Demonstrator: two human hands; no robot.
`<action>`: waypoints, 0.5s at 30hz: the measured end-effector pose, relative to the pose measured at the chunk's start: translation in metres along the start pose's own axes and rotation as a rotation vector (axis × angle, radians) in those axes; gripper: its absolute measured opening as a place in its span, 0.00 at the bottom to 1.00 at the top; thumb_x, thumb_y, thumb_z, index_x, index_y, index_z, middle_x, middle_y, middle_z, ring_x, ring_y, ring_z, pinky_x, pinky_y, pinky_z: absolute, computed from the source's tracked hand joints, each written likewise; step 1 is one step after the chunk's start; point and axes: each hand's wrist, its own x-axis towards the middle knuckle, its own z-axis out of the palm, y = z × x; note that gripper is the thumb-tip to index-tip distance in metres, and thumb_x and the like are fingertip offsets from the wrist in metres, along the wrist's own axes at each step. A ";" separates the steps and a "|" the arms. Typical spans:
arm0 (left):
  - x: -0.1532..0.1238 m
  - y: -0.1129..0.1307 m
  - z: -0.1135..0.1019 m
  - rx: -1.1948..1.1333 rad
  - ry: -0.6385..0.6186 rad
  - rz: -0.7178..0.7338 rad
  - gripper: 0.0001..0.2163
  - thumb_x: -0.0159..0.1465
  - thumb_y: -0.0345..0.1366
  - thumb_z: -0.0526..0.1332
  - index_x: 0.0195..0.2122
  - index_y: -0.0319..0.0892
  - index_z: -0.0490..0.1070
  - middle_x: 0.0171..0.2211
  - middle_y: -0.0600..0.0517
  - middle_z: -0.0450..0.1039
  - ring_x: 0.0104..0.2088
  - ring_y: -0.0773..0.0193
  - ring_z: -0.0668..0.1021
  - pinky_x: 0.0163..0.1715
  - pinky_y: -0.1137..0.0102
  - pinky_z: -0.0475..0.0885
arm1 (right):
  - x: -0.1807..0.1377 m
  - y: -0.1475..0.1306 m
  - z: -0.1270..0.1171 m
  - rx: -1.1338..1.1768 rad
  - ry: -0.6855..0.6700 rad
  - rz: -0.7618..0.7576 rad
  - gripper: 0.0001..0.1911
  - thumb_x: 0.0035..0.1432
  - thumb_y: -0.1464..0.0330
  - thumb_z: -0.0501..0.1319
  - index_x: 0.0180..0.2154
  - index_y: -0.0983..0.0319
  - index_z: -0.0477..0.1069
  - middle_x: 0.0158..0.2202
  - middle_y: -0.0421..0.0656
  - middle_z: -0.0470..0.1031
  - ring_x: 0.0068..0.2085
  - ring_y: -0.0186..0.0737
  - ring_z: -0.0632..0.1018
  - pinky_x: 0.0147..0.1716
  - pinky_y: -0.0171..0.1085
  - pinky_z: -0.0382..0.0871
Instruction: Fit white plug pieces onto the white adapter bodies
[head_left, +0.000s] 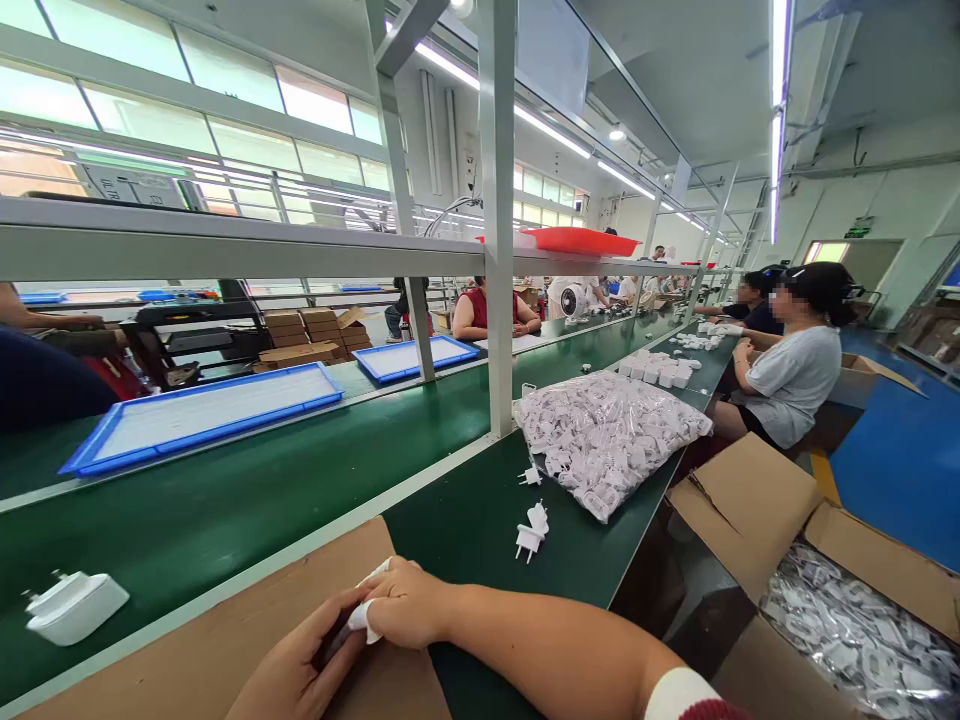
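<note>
My left hand (304, 665) and my right hand (411, 605) meet over a brown cardboard sheet (247, 625) at the bottom of the view. The fingers of both are closed together around something mostly hidden, which I cannot make out. White material covers the thumb and fingertip area of my right hand; whether it is finger covers or a cloth is unclear. To the right of the hands, small white plug pieces with pins (531, 535) lie on the green bench. A white plug charger (79, 608) rests on the green belt at the left.
A clear bag of white plug parts (607, 430) lies ahead, with white blocks (660, 368) behind it. A metal post (499, 220) stands midway. Blue-rimmed trays (210, 412) sit across the belt. At right are an open carton (750, 480) and a seated co-worker (791, 365).
</note>
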 end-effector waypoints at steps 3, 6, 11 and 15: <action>0.000 -0.006 0.005 -0.004 -0.050 -0.032 0.16 0.67 0.46 0.54 0.52 0.50 0.73 0.45 0.52 0.83 0.43 0.57 0.84 0.40 0.69 0.81 | -0.004 -0.006 -0.003 -0.086 -0.084 0.023 0.15 0.61 0.69 0.54 0.26 0.63 0.75 0.54 0.41 0.76 0.63 0.51 0.64 0.65 0.45 0.51; 0.001 -0.004 0.004 0.040 -0.050 0.025 0.15 0.67 0.43 0.53 0.49 0.50 0.74 0.44 0.52 0.84 0.41 0.57 0.85 0.37 0.69 0.81 | -0.005 -0.009 -0.004 -0.128 -0.088 0.005 0.16 0.63 0.69 0.53 0.29 0.62 0.76 0.56 0.40 0.75 0.64 0.50 0.63 0.66 0.44 0.51; 0.004 0.011 -0.002 0.101 -0.034 0.134 0.14 0.67 0.40 0.51 0.45 0.48 0.74 0.43 0.50 0.84 0.39 0.58 0.86 0.37 0.70 0.81 | -0.003 -0.011 -0.003 -0.203 -0.114 0.000 0.15 0.64 0.70 0.53 0.31 0.63 0.76 0.58 0.41 0.75 0.64 0.49 0.64 0.65 0.44 0.53; 0.005 0.011 -0.002 0.126 -0.024 0.172 0.13 0.67 0.38 0.52 0.46 0.48 0.74 0.42 0.51 0.84 0.39 0.59 0.86 0.35 0.73 0.81 | -0.003 -0.013 -0.006 -0.271 -0.145 -0.041 0.15 0.64 0.72 0.52 0.30 0.63 0.75 0.57 0.41 0.75 0.63 0.46 0.67 0.64 0.41 0.53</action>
